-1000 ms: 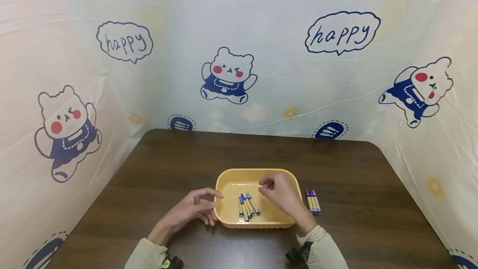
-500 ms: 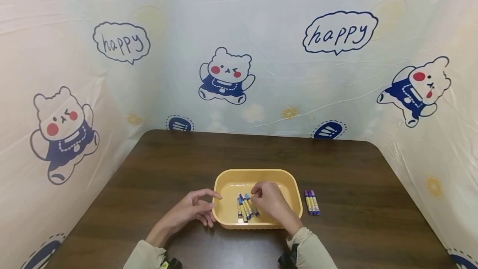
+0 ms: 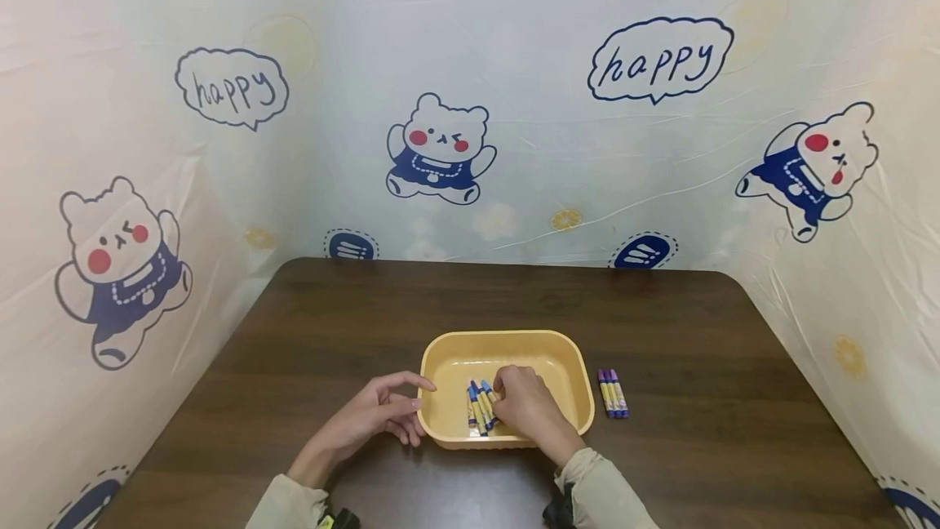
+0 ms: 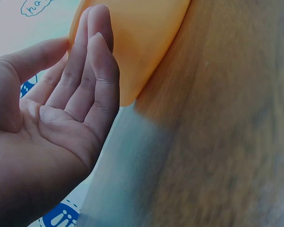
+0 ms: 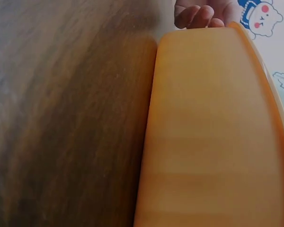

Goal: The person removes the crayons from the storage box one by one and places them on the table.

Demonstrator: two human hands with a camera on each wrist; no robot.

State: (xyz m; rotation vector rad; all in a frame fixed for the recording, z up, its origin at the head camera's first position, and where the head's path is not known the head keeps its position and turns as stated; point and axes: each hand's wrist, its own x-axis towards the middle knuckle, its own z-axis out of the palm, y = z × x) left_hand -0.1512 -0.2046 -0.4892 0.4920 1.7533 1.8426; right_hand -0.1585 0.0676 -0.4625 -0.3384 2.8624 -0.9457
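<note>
While both hands meet at one yellow plastic tray (image 3: 573,366):
Right hand (image 3: 523,408), fingers curled, touches three blue-and-yellow crayons (image 3: 477,406) pointing away; relaxed left hand (image 3: 382,413) steadies the rim; two purple crayons (image 3: 612,393) lie outside.

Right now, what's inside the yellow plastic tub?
The yellow plastic tub holds a cluster of blue-and-yellow crayons. The right hand reaches into it and touches them, covering their right side, so the exact count stays hidden. The rest of the tub floor looks bare.

Dark wood table (image 3: 330,325): yellow tray (image 3: 573,374) near front edge; purple crayons (image 3: 612,393) just right.
</note>
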